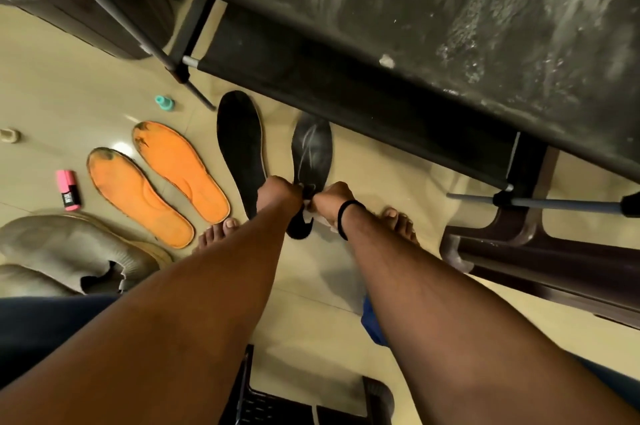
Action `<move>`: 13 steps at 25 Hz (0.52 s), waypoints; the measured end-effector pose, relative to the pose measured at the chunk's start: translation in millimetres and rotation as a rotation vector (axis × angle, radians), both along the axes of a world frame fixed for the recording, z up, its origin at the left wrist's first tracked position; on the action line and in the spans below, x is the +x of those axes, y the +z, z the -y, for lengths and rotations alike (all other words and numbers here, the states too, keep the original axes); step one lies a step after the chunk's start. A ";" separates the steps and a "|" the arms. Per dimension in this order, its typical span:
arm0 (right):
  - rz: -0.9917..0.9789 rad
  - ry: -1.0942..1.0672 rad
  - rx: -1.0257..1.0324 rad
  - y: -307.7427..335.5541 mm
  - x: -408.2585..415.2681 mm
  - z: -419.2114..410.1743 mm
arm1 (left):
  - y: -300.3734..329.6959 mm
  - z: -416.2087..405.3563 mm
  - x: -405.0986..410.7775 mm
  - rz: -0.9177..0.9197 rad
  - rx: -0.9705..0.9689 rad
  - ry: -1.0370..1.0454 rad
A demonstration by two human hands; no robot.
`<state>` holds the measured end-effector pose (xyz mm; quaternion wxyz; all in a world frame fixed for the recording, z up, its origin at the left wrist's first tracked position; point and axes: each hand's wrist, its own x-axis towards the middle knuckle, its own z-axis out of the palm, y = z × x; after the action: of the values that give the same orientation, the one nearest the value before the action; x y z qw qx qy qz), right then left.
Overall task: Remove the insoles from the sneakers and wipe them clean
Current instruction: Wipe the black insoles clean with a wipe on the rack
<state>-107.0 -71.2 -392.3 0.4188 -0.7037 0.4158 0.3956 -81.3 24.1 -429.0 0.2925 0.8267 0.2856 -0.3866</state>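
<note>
I hold a black insole [311, 147] streaked with grey above the floor. My left hand [278, 194] grips its middle from the left. My right hand [329, 199], with a black band on the wrist, grips a white cloth [323, 224] against the same spot. A second black insole [240, 147] lies flat on the floor just left of it. Two orange insoles [180, 168] [138, 197], dirty at the toes, lie side by side further left. Two grey sneakers [69, 251] [20, 280] sit at the lower left.
A dusty black fabric shoe rack [450, 26] fills the top and right. A brown plastic stool [519, 251] stands at the right, a black stool [277, 404] under me. A pink bottle [67, 190], a teal item [164, 104] and my bare feet [216, 234] are on the beige floor.
</note>
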 end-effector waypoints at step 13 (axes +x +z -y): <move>0.254 0.273 0.090 329.6 -53.2 30.6 | 325.7 -24.6 -37.2 0.130 -0.229 -0.056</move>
<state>-160.2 -101.8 -62.7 0.4415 -0.7784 0.2422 0.3748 -118.5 48.7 -103.3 0.3922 0.8186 0.1970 -0.3705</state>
